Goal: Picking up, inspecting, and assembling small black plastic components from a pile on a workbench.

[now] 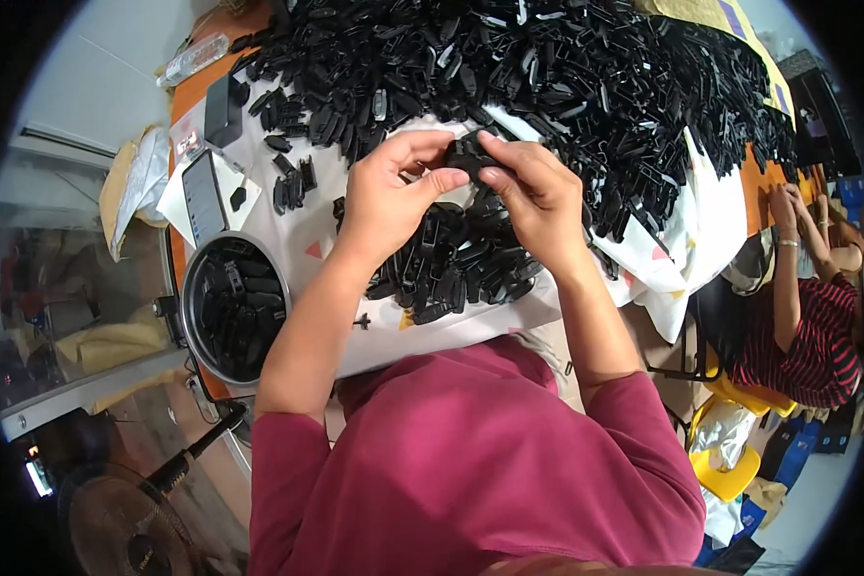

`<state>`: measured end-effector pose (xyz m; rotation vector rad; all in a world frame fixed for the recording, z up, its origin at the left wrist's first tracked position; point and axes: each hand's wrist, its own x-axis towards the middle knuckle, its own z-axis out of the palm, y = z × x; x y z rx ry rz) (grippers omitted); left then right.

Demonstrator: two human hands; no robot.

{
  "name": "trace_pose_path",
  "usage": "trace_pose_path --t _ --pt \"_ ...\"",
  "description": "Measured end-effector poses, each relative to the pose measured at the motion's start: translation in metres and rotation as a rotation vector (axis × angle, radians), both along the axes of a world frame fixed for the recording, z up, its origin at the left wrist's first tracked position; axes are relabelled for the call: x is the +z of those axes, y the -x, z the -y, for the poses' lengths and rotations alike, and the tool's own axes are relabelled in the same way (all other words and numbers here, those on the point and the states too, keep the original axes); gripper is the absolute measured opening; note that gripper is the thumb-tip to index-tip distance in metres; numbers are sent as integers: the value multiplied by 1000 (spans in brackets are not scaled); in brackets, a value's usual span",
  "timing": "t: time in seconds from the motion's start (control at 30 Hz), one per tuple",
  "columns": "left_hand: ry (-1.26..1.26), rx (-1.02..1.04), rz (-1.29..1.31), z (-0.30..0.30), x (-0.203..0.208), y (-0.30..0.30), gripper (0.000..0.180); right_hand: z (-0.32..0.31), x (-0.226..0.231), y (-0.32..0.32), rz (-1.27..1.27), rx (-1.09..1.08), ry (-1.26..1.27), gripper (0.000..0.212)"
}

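Between both hands, above the table, is a small black plastic part (468, 154); its exact kind is hard to make out. My left hand (390, 187) pinches its left side with thumb and fingers. On the other side my right hand (540, 192) grips it, thumb below and forefinger on top. Just beneath the hands lies a small pile of similar black plastic pieces (451, 259). A far larger heap of black plastic parts (509, 67) spreads over the back and right of the table.
At the left, a round metal bowl (190, 322) holds black pieces. A phone (202, 197) lies beyond it, near a dark box (223, 110) and a clear bottle (194, 60). A standing fan (125, 523) is at lower left. Another person in a striped top (806, 336) sits at the right.
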<state>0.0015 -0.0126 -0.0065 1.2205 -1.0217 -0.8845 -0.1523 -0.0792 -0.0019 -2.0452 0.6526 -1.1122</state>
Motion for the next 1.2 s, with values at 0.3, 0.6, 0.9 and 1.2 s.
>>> trace_pose_path --t 0.3,0.6,0.9,1.2 --pt "112 48 644 -13 5 -9 28 -1 8 11 -188 100 310 40" --pt "85 -82 -640 -18 -11 22 27 -20 -6 -5 -72 -93 432 42" --pt "-88 -222 -601 5 -19 6 18 -12 -6 9 -41 52 -684 21" --pt "-798 -169 902 80 -55 2 33 30 -27 23 -388 -355 -233 19"
